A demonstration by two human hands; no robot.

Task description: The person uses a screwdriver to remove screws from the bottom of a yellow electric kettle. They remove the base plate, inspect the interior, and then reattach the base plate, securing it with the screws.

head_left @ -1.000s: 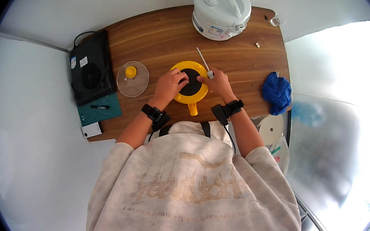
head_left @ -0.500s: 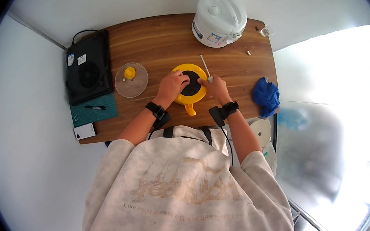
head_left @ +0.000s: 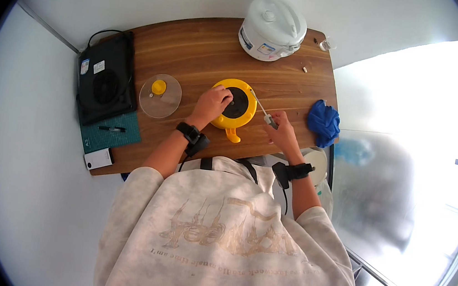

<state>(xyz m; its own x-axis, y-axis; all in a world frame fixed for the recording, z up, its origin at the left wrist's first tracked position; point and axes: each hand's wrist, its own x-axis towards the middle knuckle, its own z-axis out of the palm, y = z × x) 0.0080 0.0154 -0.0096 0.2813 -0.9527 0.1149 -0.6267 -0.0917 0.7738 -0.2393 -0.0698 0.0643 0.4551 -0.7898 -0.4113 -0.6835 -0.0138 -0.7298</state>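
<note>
A round yellow pot with a black disc facing up and a yellow handle pointing toward me stands at the middle of the table. My left hand rests on its left side, fingers curled together over the black disc; whatever they may pinch is too small to make out. In my right hand is a screwdriver, its shaft slanting up and left so that the tip is by the pot's upper right rim. A clear round lid with a yellow knob lies left of the pot.
A white rice cooker stands at the back. On the left are a black flat appliance, a green mat with a pen, and a white box. A blue cloth lies near the right edge.
My right hand has drawn back from the pot toward the right, and the screwdriver now points at the pot instead of away from it. My left hand stays on the pot.
</note>
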